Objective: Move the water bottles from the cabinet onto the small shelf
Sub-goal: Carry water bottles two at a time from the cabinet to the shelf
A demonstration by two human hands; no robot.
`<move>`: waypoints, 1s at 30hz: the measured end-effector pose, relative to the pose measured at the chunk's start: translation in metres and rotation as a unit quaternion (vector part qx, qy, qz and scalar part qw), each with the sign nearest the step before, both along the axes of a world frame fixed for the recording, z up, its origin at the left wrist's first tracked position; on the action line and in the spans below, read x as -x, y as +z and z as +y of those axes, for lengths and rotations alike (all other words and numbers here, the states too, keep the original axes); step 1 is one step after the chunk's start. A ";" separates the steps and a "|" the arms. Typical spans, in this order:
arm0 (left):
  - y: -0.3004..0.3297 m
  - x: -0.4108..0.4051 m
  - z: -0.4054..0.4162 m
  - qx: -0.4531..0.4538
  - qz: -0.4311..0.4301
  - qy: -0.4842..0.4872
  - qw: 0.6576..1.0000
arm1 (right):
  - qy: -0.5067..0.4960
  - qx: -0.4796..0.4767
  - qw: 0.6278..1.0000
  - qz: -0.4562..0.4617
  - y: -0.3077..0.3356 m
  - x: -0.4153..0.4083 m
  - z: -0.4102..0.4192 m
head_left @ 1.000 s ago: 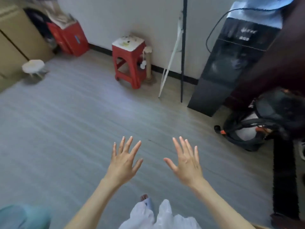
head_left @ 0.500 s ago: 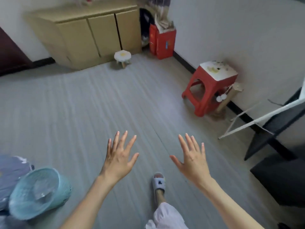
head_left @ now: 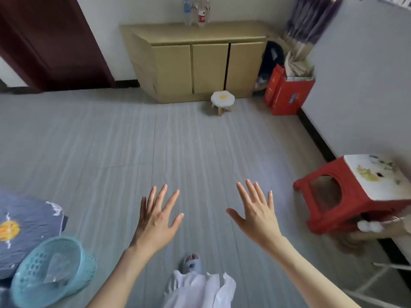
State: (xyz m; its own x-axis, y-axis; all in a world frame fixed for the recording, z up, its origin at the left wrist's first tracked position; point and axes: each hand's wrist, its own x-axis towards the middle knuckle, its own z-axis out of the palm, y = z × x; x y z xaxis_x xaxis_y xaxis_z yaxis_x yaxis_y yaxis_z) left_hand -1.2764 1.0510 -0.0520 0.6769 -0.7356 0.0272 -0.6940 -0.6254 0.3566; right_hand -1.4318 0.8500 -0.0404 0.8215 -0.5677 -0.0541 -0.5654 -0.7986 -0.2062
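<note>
Clear water bottles, some with red labels and one with a blue label, stand upright on top of a tan cabinet against the far wall. The cabinet's three doors are closed. My left hand and my right hand are stretched out in front of me over the grey floor, fingers spread and straight, holding nothing. Both hands are far from the bottles. I cannot tell which item here is the small shelf.
A small white stool stands before the cabinet. Red boxes sit in the right corner, a red plastic stool along the right wall. A turquoise basket and a blue cushion lie at lower left. A dark door is at left.
The view has swung left, bringing the cabinet and the bottles on top into the centre. Both hands stay spread and empty in front of me.
</note>
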 end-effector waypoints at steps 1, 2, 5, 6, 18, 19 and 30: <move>-0.002 -0.016 -0.014 0.004 0.002 0.008 1.000 | 0.004 0.000 1.000 -0.003 -0.001 -0.018 -0.017; -0.005 -0.035 -0.029 0.007 0.003 0.015 1.000 | 0.008 0.000 1.000 -0.005 -0.003 -0.037 -0.036; -0.012 -0.097 -0.078 0.017 -0.006 0.026 0.999 | 0.015 0.007 1.000 -0.017 -0.006 -0.099 -0.090; -0.013 -0.118 -0.096 0.019 -0.006 0.028 0.999 | 0.013 0.008 1.000 -0.025 -0.006 -0.121 -0.109; 0.003 -0.323 -0.309 0.032 -0.022 0.000 0.999 | 0.009 0.025 0.998 -0.050 0.009 -0.314 -0.316; 0.001 -0.338 -0.324 0.029 -0.023 0.002 0.999 | 0.009 0.026 0.998 -0.052 0.008 -0.330 -0.334; -0.004 -0.481 -0.516 0.018 0.016 0.065 0.998 | 0.058 0.018 0.996 -0.060 0.008 -0.506 -0.546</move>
State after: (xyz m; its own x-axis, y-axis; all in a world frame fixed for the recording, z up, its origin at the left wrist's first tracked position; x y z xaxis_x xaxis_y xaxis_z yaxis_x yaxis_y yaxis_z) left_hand -0.7953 0.5349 -0.0563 0.7670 -0.6410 0.0291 -0.5964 -0.6954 0.4010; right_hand -0.9255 0.3040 -0.0328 0.8813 -0.4678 0.0674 -0.4414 -0.8657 -0.2361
